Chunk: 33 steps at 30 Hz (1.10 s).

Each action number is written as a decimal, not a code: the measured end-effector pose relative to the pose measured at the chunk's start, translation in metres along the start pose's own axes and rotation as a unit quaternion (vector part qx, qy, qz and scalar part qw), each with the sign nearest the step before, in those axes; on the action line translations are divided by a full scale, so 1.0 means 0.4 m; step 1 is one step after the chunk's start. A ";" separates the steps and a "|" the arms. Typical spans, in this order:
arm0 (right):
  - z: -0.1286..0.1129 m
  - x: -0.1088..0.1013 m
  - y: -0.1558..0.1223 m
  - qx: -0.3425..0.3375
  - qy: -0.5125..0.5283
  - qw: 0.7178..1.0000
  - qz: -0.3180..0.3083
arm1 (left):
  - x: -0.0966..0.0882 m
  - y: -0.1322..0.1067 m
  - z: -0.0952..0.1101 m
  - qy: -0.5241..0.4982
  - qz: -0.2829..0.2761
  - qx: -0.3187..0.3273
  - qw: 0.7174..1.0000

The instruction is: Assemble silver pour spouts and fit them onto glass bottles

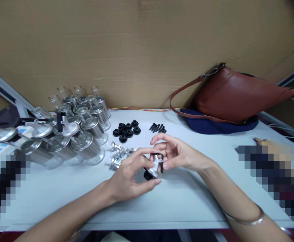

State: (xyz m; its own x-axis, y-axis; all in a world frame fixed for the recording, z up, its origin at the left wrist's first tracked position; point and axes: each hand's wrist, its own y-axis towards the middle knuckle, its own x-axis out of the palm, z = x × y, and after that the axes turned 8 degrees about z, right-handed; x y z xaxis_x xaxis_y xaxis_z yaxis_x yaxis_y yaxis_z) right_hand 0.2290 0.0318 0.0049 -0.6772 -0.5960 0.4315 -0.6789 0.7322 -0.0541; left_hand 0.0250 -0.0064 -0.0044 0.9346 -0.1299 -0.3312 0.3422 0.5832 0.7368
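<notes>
My left hand (134, 173) grips a silver metal lid (155, 168) with a black ribbed stopper (149, 174) underneath, tilted above the table. The lid carries a thin black lever (161, 164) on its right side. My right hand (174, 153) is at that lever, its thumb against it and the other fingers curled with the index raised. Just behind my left hand lie several loose silver metal parts (115, 163), partly hidden by it. Farther back are a group of black ribbed stoppers (129, 132) and a small pile of short black pieces (157, 127).
Several glass bottles with metal sleeves (85, 146) crowd the left of the table (187, 208); some have silver lids with black levers (71, 128). A brown leather bag (225, 94) rests on dark blue cloth (205, 126) at back right. A cardboard wall (137, 53) stands behind.
</notes>
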 end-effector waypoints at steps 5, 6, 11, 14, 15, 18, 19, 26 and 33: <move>-0.008 0.003 0.008 -0.070 -0.014 0.994 0.081 | 0.002 -0.002 -0.008 0.077 0.043 0.043 0.995; -0.008 0.005 0.009 -0.071 -0.015 0.994 0.086 | 0.003 -0.003 -0.009 0.088 0.047 0.046 0.994; 0.001 0.013 0.011 -0.046 -0.029 0.992 0.110 | 0.005 -0.002 -0.013 0.112 0.051 0.045 0.991; 0.006 0.014 0.013 -0.055 -0.040 0.988 0.140 | 0.005 -0.004 -0.015 0.123 0.050 0.029 0.991; 0.006 0.013 0.014 -0.065 -0.045 0.985 0.152 | 0.004 -0.004 -0.016 0.127 0.050 0.027 0.990; 0.006 0.012 0.017 -0.108 -0.064 0.976 0.179 | 0.002 -0.005 -0.018 0.134 0.054 0.023 0.989; 0.005 0.013 0.018 -0.121 -0.071 0.973 0.182 | 0.002 -0.005 -0.018 0.134 0.054 0.019 0.989; 0.000 0.027 0.016 -0.079 -0.104 0.966 0.223 | 0.004 -0.006 -0.018 0.152 0.036 0.002 0.988; -0.001 0.027 0.020 -0.067 -0.167 0.946 0.269 | 0.000 -0.012 -0.025 0.178 0.030 -0.022 0.983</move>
State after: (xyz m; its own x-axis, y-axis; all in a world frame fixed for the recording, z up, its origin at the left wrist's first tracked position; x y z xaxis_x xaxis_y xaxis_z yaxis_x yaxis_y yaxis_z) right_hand 0.2165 0.0313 0.0095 -0.9818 -0.1793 0.0632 -0.1831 0.9812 -0.0613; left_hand 0.0224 -0.0013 -0.0139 0.8575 0.1903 -0.4779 0.2750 0.6156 0.7385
